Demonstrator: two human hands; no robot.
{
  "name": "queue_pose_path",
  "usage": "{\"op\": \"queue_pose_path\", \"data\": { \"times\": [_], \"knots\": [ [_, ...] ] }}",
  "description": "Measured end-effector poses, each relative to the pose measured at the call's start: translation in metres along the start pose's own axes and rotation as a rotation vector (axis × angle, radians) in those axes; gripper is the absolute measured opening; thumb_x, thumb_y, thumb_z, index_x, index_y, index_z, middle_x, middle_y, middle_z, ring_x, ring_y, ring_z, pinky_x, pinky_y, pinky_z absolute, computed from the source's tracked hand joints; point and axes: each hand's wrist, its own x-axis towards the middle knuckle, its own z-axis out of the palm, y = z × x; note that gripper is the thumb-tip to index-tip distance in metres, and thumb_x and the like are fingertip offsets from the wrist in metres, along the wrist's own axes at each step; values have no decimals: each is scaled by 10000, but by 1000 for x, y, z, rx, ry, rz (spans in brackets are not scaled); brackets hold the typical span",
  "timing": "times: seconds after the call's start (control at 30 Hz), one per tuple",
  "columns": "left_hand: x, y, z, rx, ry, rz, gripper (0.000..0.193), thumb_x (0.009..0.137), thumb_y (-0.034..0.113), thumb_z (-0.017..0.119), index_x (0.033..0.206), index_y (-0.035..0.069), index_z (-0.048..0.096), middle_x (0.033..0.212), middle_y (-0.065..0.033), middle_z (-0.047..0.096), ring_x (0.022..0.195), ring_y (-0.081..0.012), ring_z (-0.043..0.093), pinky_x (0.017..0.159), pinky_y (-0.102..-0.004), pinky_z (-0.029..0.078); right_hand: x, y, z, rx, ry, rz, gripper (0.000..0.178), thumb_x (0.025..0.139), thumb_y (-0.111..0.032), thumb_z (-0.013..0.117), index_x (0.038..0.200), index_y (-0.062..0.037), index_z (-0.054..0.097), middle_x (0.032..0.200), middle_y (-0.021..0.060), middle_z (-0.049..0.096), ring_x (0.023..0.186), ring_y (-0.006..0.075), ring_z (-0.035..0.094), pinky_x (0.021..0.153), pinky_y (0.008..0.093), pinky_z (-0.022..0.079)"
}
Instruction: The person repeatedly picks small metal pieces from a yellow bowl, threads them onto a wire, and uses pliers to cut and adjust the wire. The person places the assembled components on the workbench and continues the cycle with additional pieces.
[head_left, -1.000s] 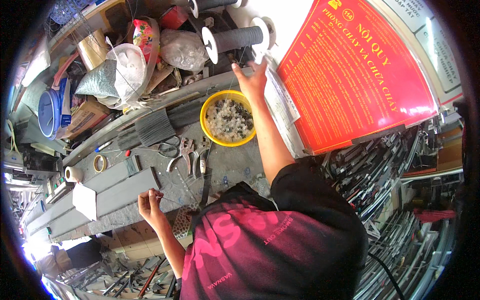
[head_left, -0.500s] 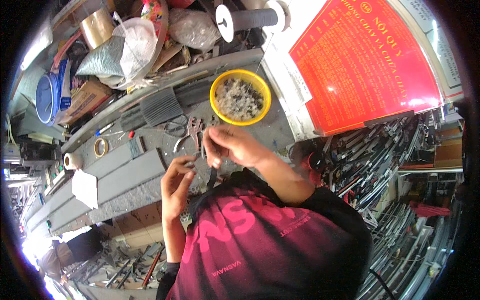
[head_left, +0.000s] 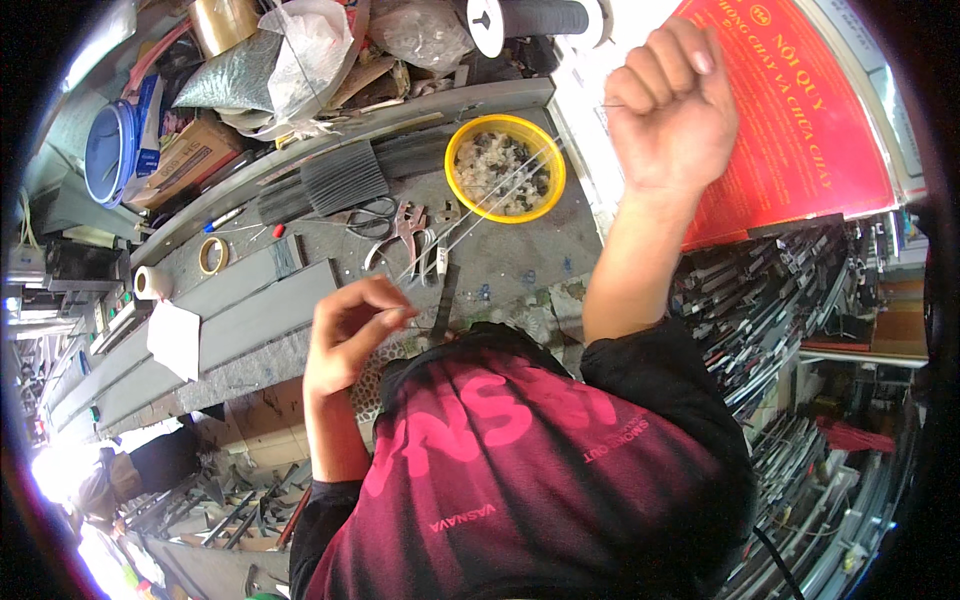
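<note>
My right hand (head_left: 675, 110) is raised at the upper right, in front of the red sign, with its fingers curled in. A thin dark thread end shows at its edge. Low at the centre, my left hand (head_left: 350, 335) has thumb and forefinger brought together; whatever they pinch is too small to make out. Pale thread-like strands (head_left: 515, 185) slant between the hands, across a yellow bowl (head_left: 452, 190) of tangled light and dark fluff. Behind the bowl lies a spool of dark grey thread (head_left: 540, 18). Pliers (head_left: 408, 225) and black-handled scissors (head_left: 372, 217) rest on the bench.
A dark ribbed sheet (head_left: 343, 178) lies left of the scissors. Farther left are a tape ring (head_left: 213, 255), long grey strips (head_left: 225, 305) and a white sheet (head_left: 174, 338). Bags and a blue tub (head_left: 110, 153) crowd the back left. Metal profiles (head_left: 760, 310) are stacked at right.
My right hand has swung up and right, from beside the left hand to in front of the sign. My left hand has shifted slightly left. The view has moved a little.
</note>
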Motion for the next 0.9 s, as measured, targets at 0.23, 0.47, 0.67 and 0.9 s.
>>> {"op": "queue_pose_path", "data": {
  "times": [0.23,0.47,0.67,0.9],
  "knots": [
    [-82,4,-49,-44,392,58,129,972,76,694,895,-13,643,891,-128,659,828,-196,632,890,-426,565,-55,-15,-95,-186,417,-40,353,1148,-300,443,846,-119,464,651,-39,281,546,87,238,533,266,243],
    [-117,-9,-40,-4,579,-63,110,968,50,697,897,-19,649,898,-126,694,852,-200,666,826,-342,531,-122,-4,-182,-771,779,294,269,1114,-326,546,1005,-85,598,738,-19,448,714,120,462,673,317,396],
    [-88,-31,-13,-106,587,-61,110,981,39,687,897,-16,643,907,-110,685,850,-188,660,797,-329,525,-101,-10,-117,-1966,408,1079,518,1012,-380,730,1271,67,685,1210,175,747,1129,221,707,1013,371,536],
    [-62,-29,18,-99,514,-74,122,1004,61,688,916,-21,663,891,-86,689,838,-159,656,791,-310,524,-64,115,-68,-1216,-625,476,317,904,-163,813,1167,-10,726,1162,134,752,1084,307,724,985,414,545]
  ]
}}
